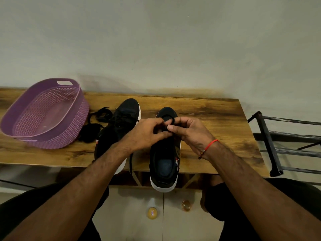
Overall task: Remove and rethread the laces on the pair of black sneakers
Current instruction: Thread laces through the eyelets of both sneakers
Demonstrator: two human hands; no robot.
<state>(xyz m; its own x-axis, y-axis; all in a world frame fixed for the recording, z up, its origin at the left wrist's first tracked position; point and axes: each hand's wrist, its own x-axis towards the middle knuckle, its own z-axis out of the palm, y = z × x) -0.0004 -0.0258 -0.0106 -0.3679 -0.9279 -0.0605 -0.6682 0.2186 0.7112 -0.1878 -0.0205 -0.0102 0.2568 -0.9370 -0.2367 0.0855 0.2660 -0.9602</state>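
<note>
The right black sneaker with white sole [164, 162] stands on the wooden table [217, 122], heel toward the person. Both hands pinch its black lace [167, 118], left hand [149, 133] and right hand [189, 131], probably to feed it through an eyelet. Loose black laces [97, 122] lie beside the left black sneaker [121, 122]. The purple plastic basket [43, 115] holds nothing I can see.

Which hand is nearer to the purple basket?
Left. The left hand is over the sneakers, on the side toward the purple basket; the right hand is beyond it, farther away.
</note>
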